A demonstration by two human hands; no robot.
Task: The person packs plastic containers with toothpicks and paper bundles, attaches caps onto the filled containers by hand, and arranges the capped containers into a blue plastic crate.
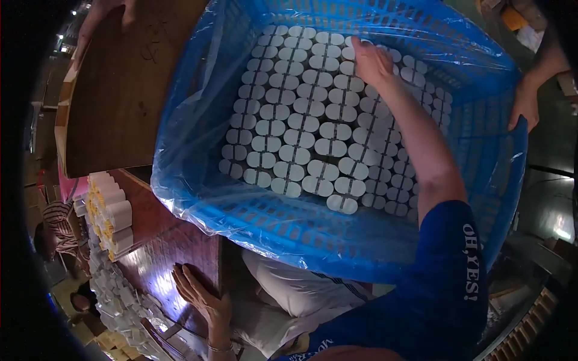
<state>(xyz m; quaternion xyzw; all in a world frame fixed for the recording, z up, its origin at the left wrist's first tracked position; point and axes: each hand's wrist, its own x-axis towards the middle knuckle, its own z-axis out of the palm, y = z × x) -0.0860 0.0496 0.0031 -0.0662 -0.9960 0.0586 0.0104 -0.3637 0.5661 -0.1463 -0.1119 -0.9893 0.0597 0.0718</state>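
Inside a large blue basket [337,240] lined with clear plastic, white round-ended pieces [295,120] stand packed in rows, with dark gaps between them. My right hand [374,62] reaches to the far side of these rows, its fingers curled down at the white tops. What its fingertips hold is hidden. At the lower left, my left hand [201,298] lies on the reddish-brown table [165,265] with its fingers stretched out and nothing in it.
Another person's hand [525,107] is at the basket's right rim, and a hand [120,11] is at the brown board [120,102] at the upper left. Yellow and white rolls [111,216] and a heap of pale pieces [117,301] lie left.
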